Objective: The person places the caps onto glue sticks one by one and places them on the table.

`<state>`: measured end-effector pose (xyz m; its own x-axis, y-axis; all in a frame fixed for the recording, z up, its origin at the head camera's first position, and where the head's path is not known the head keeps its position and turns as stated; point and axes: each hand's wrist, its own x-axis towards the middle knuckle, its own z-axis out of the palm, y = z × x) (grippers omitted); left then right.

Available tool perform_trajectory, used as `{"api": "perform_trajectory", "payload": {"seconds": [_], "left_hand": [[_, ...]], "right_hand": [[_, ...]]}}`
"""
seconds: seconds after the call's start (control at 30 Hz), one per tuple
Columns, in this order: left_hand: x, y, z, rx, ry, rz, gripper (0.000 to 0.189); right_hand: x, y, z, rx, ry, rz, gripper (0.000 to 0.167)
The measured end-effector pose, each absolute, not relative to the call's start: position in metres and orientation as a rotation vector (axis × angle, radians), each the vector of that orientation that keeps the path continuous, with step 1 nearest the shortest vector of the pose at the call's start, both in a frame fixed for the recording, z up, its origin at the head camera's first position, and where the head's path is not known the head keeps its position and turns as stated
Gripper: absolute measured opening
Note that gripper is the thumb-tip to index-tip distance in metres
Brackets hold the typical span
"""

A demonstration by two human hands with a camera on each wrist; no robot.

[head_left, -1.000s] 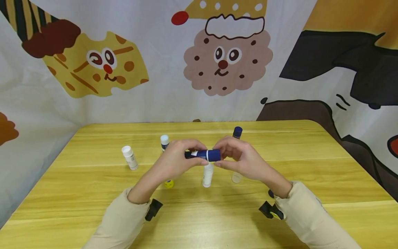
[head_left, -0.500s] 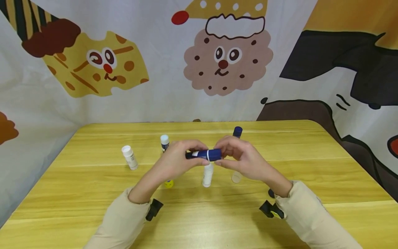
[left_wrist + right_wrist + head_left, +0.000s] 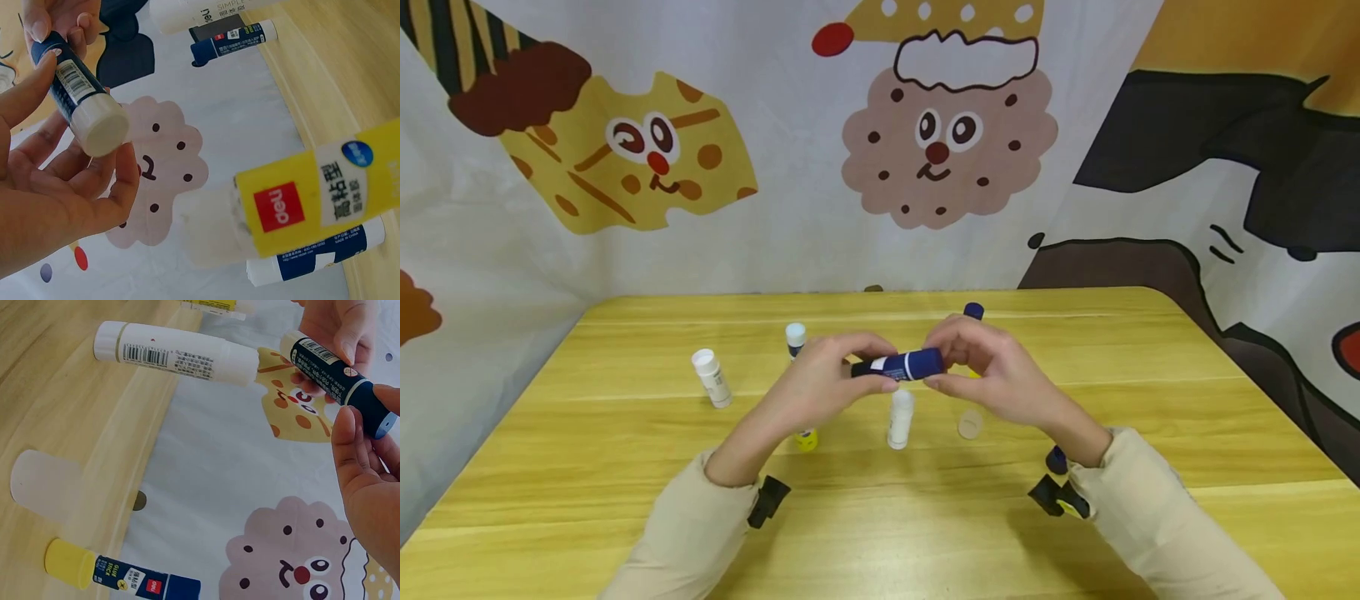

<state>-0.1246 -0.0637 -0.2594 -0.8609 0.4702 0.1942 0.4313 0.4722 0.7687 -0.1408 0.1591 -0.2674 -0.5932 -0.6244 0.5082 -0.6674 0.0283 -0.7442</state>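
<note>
A navy glue stick (image 3: 891, 367) with a blue cap is held almost level above the table by both hands. My left hand (image 3: 823, 379) grips its body, fingers over the top and thumb below. My right hand (image 3: 1003, 375) pinches the blue cap (image 3: 375, 412) between thumb and fingers; a pale ring shows where cap and body meet. In the left wrist view, the white base of this stick faces the camera beside the left fingers (image 3: 128, 178). Just below the hands, a white glue stick (image 3: 900, 421) stands upright on the table.
Another white glue stick (image 3: 712, 379) stands at the left. A yellow one (image 3: 325, 187) and a navy-and-white one (image 3: 796, 337) are partly behind the left hand. Behind the right hand stands a yellow-and-navy glue stick (image 3: 131, 575). A translucent cap (image 3: 970, 425) and a dark round piece (image 3: 1057, 460) are nearer.
My right hand has moved slightly up and to the right, and the capped end of the navy glue stick has tilted up with it. My left hand keeps its grip, almost still.
</note>
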Motion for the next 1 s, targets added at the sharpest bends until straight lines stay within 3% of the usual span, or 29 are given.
{"api": "perform_trajectory", "payload": {"seconds": [1.0], "left_hand": [[-0.127,-0.100,-0.256,0.688,2.834,1.366,0.035]], "right_hand": [[-0.147,0.190,-0.251,1.098,-2.386,1.606,0.023]]}}
